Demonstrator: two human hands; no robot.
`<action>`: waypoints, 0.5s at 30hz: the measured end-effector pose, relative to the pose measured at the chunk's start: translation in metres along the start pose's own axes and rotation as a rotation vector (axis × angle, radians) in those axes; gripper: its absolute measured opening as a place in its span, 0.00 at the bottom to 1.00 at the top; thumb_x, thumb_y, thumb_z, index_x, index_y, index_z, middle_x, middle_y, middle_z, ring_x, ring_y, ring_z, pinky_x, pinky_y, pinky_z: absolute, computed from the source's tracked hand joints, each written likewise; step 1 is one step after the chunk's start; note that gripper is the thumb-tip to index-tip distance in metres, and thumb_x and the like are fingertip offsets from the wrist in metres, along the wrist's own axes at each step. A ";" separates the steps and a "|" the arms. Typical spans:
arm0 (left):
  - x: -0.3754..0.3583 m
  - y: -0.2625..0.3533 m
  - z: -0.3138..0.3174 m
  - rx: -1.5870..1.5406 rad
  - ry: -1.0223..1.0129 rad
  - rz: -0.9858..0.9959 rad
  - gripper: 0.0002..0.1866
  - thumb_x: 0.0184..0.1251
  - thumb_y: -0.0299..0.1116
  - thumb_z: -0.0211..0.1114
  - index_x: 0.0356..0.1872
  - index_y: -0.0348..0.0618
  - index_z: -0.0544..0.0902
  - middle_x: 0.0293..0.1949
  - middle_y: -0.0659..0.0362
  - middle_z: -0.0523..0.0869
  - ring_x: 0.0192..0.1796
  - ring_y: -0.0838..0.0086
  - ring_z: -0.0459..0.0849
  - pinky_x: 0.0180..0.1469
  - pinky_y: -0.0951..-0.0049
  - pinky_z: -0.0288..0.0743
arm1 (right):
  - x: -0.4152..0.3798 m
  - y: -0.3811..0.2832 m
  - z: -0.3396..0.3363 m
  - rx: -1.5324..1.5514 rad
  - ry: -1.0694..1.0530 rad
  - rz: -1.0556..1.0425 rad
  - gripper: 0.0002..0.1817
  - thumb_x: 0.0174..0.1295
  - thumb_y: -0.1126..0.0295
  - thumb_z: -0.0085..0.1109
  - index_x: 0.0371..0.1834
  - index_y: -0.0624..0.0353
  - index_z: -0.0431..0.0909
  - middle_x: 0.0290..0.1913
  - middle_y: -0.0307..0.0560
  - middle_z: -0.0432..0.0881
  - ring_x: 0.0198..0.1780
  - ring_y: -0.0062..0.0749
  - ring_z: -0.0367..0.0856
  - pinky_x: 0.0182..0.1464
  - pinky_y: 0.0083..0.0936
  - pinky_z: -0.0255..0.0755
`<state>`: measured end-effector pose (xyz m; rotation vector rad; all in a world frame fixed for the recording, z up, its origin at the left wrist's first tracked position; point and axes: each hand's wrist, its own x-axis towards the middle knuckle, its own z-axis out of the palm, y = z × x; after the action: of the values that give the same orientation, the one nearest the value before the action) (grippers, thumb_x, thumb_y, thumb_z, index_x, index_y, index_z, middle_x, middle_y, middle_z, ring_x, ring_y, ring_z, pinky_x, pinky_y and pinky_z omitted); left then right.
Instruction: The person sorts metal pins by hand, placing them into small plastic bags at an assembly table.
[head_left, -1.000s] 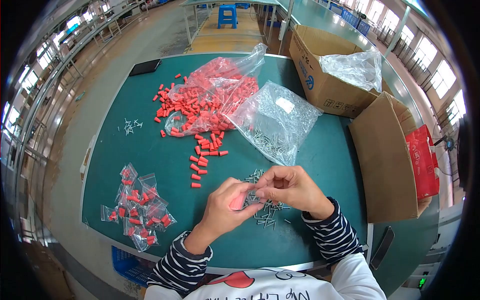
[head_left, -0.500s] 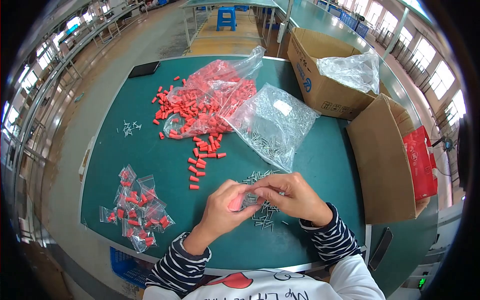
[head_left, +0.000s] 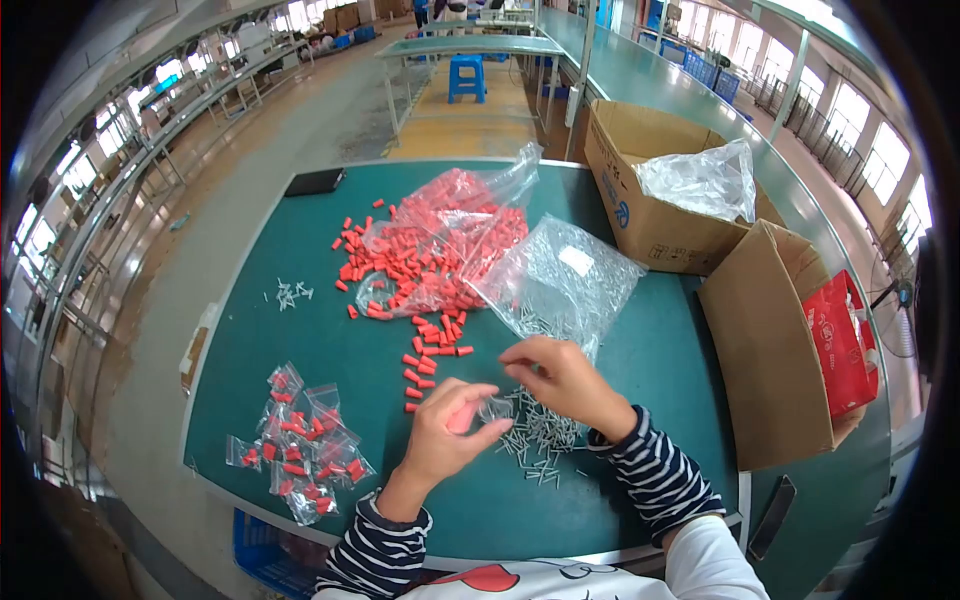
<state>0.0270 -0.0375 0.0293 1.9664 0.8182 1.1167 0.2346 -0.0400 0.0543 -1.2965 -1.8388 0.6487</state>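
Observation:
A small clear plastic bag (head_left: 493, 408) is held between the thumb and fingers of my left hand (head_left: 445, 425), its mouth facing up. Just right of it and slightly higher, my right hand (head_left: 565, 380) has thumb and fingertips pinched together; whatever they hold is too small to make out. Beneath my right hand lies a pile of metal screws (head_left: 545, 440). Loose red caps (head_left: 418, 375) trail down toward my left hand from a large bag of red caps (head_left: 440, 240). A clear bag of screws (head_left: 565, 275) rests beside that bag.
Small filled bags with red pieces (head_left: 300, 445) lie at the left. A few loose screws (head_left: 288, 294) and a black phone (head_left: 315, 182) are farther up. Two cardboard boxes (head_left: 640, 215) (head_left: 750, 350) stand at the right, near a dark object (head_left: 772, 517).
My right hand has moved up and away from the small bag, which stays in my left hand. The camera view has tilted up, so the table appears lower.

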 end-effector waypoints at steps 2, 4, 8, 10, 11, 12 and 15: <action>-0.002 0.001 -0.001 0.005 -0.111 -0.012 0.21 0.48 0.28 0.81 0.46 0.39 0.85 0.36 0.60 0.82 0.37 0.75 0.81 0.42 0.76 0.76 | 0.020 0.016 0.023 -0.159 -0.049 -0.156 0.14 0.58 0.74 0.65 0.48 0.57 0.84 0.42 0.49 0.83 0.41 0.40 0.83 0.42 0.30 0.78; -0.003 0.004 0.000 0.002 -0.188 -0.002 0.21 0.49 0.30 0.81 0.46 0.41 0.86 0.36 0.59 0.82 0.37 0.75 0.82 0.42 0.75 0.76 | 0.042 0.027 0.042 -0.258 -0.117 -0.231 0.17 0.54 0.75 0.65 0.50 0.54 0.83 0.45 0.50 0.81 0.46 0.46 0.81 0.47 0.35 0.77; -0.005 0.004 0.004 -0.009 -0.263 0.014 0.20 0.51 0.33 0.80 0.45 0.41 0.86 0.35 0.57 0.83 0.37 0.70 0.83 0.42 0.73 0.78 | 0.068 0.045 0.070 -0.421 -0.232 -0.340 0.19 0.55 0.72 0.63 0.53 0.48 0.84 0.46 0.52 0.79 0.49 0.51 0.80 0.49 0.41 0.78; -0.005 0.002 0.005 0.010 -0.278 0.025 0.20 0.50 0.32 0.80 0.45 0.39 0.86 0.35 0.57 0.83 0.37 0.72 0.83 0.42 0.74 0.78 | 0.072 0.044 0.075 -0.484 -0.233 -0.338 0.17 0.57 0.72 0.61 0.51 0.49 0.84 0.45 0.53 0.79 0.48 0.51 0.81 0.48 0.40 0.78; -0.005 0.003 0.005 0.015 -0.280 0.020 0.20 0.50 0.32 0.80 0.45 0.39 0.86 0.35 0.57 0.83 0.37 0.72 0.83 0.42 0.74 0.78 | 0.071 0.044 0.075 -0.513 -0.237 -0.342 0.16 0.57 0.72 0.60 0.50 0.50 0.84 0.45 0.54 0.79 0.47 0.50 0.81 0.48 0.40 0.78; -0.006 0.003 0.006 0.018 -0.281 0.010 0.20 0.51 0.32 0.80 0.45 0.39 0.86 0.35 0.57 0.83 0.37 0.72 0.83 0.42 0.74 0.78 | 0.071 0.043 0.075 -0.541 -0.246 -0.343 0.16 0.57 0.72 0.59 0.49 0.51 0.84 0.44 0.54 0.80 0.47 0.50 0.81 0.47 0.40 0.78; -0.006 0.003 0.006 0.023 -0.283 0.021 0.20 0.51 0.33 0.80 0.46 0.39 0.86 0.35 0.57 0.84 0.37 0.71 0.84 0.42 0.73 0.78 | 0.066 0.033 0.071 -0.614 -0.264 -0.318 0.14 0.57 0.73 0.59 0.47 0.53 0.83 0.43 0.55 0.80 0.45 0.50 0.82 0.47 0.39 0.78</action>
<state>0.0302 -0.0458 0.0271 2.0951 0.6622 0.8181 0.1818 0.0349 0.0087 -1.2795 -2.5202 0.0743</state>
